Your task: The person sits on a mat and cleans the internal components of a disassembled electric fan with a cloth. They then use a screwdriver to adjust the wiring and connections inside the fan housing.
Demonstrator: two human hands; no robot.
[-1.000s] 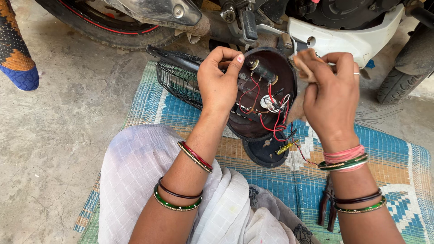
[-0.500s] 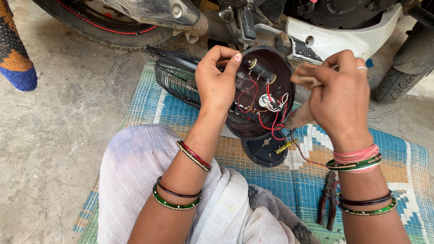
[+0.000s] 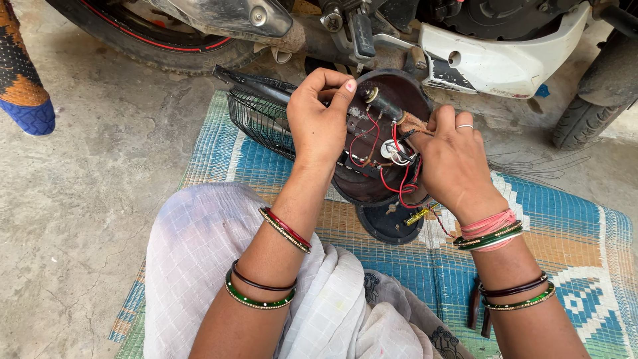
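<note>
- The left hand (image 3: 319, 126) grips the left rim of the round dark housing (image 3: 372, 179) and holds it up, open side toward the person.
- The right hand (image 3: 452, 163) is curled at the right side, fingers pinching a small brownish scrap (image 3: 413, 122) by the red wires (image 3: 399, 174).
- The wires lie just left of the right hand, so that hand is nearer to them.
- A black wire grille (image 3: 262, 119) sticks out behind the left hand.
- Below, a black round cap (image 3: 389, 223) lies on the woven mat (image 3: 571, 226), with a motorbike (image 3: 492, 46) behind.
</note>
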